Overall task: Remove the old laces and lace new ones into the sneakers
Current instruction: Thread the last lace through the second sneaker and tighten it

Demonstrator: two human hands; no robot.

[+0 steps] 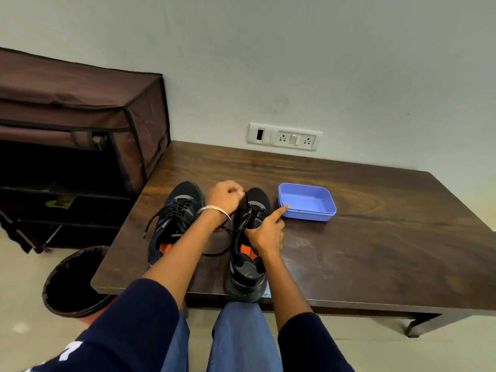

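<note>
Head view: left hand [225, 196] pinches lace [243, 210]; right hand [265, 232] grips sneaker [248, 253] overhanging table [375, 251] edge.

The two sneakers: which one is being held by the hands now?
The sneaker beside the blue tray, the right sneaker: the right hand grips it and the left hand pulls its lace. The left sneaker lies untouched.

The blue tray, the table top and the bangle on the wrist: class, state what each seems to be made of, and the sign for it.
Blue tray: likely plastic, from its even colour, thin moulded rim and rounded corners. Table: wood or a wood-look laminate, since dark grain lines and a soft sheen show. Bangle: probably metal, silvery with bright glints.
</note>
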